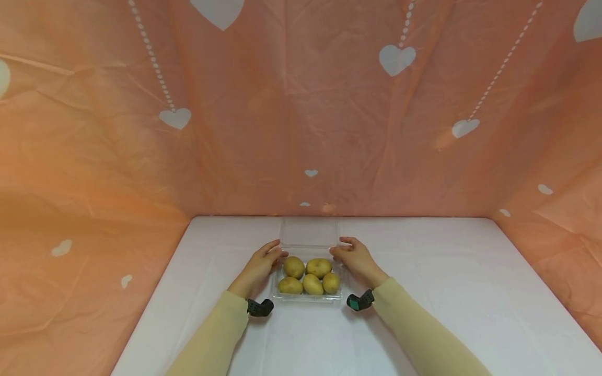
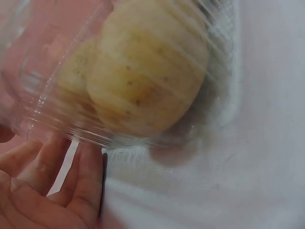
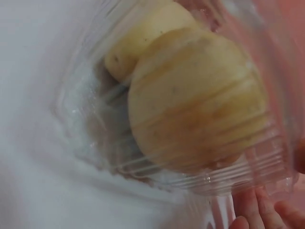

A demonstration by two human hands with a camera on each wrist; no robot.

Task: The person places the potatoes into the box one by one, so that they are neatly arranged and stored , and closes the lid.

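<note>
A clear plastic box [image 1: 308, 298], its lid [image 1: 310, 231] raised at the far side, stands on the white table with several yellowish potatoes [image 1: 318, 267] in two rows. My left hand [image 1: 260, 266] holds the box near its far left corner. In the left wrist view, fingertips [image 2: 88, 167] meet the ribbed side wall, beside a potato [image 2: 147, 71] seen through the plastic. Opposite, my right hand [image 1: 358, 261] holds the far right corner. The right wrist view shows its fingers [image 3: 252, 210] at the lower edge, mostly out of frame, near another potato [image 3: 195, 100].
A white cloth covers the table [image 1: 423, 250]. Behind and at both sides hangs an orange sheet [image 1: 329, 130] with pale hearts. Dark wrist devices [image 1: 259, 308] sit at both cuffs, close to the box's near corners.
</note>
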